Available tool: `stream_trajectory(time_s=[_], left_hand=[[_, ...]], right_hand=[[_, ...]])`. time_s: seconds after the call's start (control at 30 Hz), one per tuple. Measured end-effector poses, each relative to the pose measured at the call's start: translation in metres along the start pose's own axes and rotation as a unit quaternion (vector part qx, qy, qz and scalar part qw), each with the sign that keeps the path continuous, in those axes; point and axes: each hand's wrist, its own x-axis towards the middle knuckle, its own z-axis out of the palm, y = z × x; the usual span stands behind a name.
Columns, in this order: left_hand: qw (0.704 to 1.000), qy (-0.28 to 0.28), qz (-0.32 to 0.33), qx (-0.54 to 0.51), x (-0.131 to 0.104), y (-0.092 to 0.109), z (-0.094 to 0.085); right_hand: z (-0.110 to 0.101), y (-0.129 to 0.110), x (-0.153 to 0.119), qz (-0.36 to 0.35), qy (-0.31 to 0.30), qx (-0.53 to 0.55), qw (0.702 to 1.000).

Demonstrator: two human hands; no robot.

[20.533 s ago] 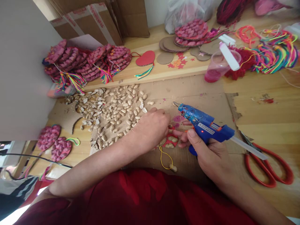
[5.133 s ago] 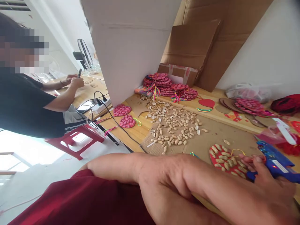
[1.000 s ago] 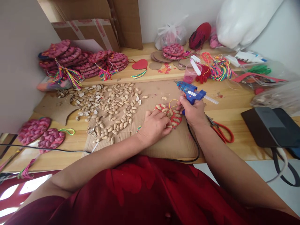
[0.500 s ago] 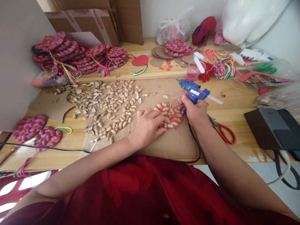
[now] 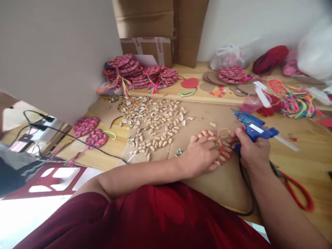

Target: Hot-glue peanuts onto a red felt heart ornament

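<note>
A red disc [image 5: 226, 150] with rows of peanuts and a yellow cord loop lies on the cardboard in front of me. My left hand [image 5: 199, 156] covers its left side, fingers bent together at the rim. What its fingertips press against is partly hidden. In my right hand [image 5: 252, 150] is a blue glue gun [image 5: 252, 125], its nozzle pointing up and left and a clear glue stick poking from the back. The right fingertips come close to the disc's right edge. Colourful threads [image 5: 178, 152] show beside my left hand.
Loose peanuts [image 5: 155, 124] spread over the cardboard on the left. Pink peanut discs [image 5: 121, 61] are stacked behind; others [image 5: 96, 139] lie left near a black cord [image 5: 103, 152]. Red-handled pliers [image 5: 298, 188] lie right. Part of another person [image 5: 12, 173] shows far left.
My view has swung left, so everything sits further right in the picture, and another person has come into sight. Both hands keep about the same place at the disc; the glue gun is still held.
</note>
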Motion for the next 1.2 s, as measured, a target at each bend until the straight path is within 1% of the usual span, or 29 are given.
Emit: stream_trajectory(time_s=[0.1,0.17,0.2,0.3,0.37,0.47,0.57,0.63,0.7,0.77,0.87,0.93,1.0,1.07,1.2], left_hand=[[1.000,-0.020,0.000,-0.021,-0.015,-0.007,-0.015],[0.999,-0.022,-0.019,-0.022,-0.031,-0.017,-0.028],[0.999,-0.013,-0.031,-0.017,-0.041,-0.023,-0.035],[0.994,0.012,-0.112,0.007,-0.068,-0.044,-0.050],[0.987,0.025,-0.157,0.010,-0.081,-0.053,-0.054],[0.979,0.039,-0.199,0.016,-0.088,-0.056,-0.051],[0.979,0.039,-0.199,0.020,-0.085,-0.055,-0.046],[0.979,0.050,-0.196,0.029,-0.081,-0.059,-0.048],[0.975,0.074,-0.206,0.041,-0.081,-0.069,-0.057],[0.966,0.105,-0.228,0.053,-0.086,-0.083,-0.072],[0.953,0.142,-0.256,0.074,-0.104,-0.104,-0.095],[0.946,0.147,-0.279,0.080,-0.119,-0.114,-0.104],[0.942,0.147,-0.291,0.082,-0.135,-0.119,-0.108],[0.938,0.151,-0.301,0.087,-0.149,-0.121,-0.107],[0.935,0.171,-0.296,0.089,-0.164,-0.120,-0.103]], right_hand=[[0.004,-0.005,0.000,0.005,0.004,0.004,1.000],[0.005,-0.007,-0.001,0.010,0.007,-0.001,1.000],[0.006,-0.008,-0.001,0.013,0.009,-0.004,1.000],[0.006,-0.007,-0.001,0.019,0.014,-0.009,1.000],[0.005,-0.007,0.000,0.023,0.014,-0.014,1.000],[0.005,-0.007,-0.001,0.023,0.009,-0.018,1.000],[0.005,-0.008,-0.001,0.022,0.009,-0.021,0.999],[0.004,-0.009,-0.002,0.023,0.012,-0.025,0.999],[0.002,-0.008,-0.001,0.025,0.012,-0.028,0.999],[0.000,-0.005,0.001,0.027,0.010,-0.028,0.999],[-0.003,-0.001,0.003,0.020,0.008,-0.037,0.999],[-0.004,-0.001,0.003,0.007,0.004,-0.050,0.999],[-0.003,-0.002,0.003,0.004,-0.002,-0.063,0.998],[-0.002,-0.004,0.001,0.008,-0.002,-0.073,0.997],[-0.002,-0.004,0.000,0.004,0.003,-0.101,0.995]])
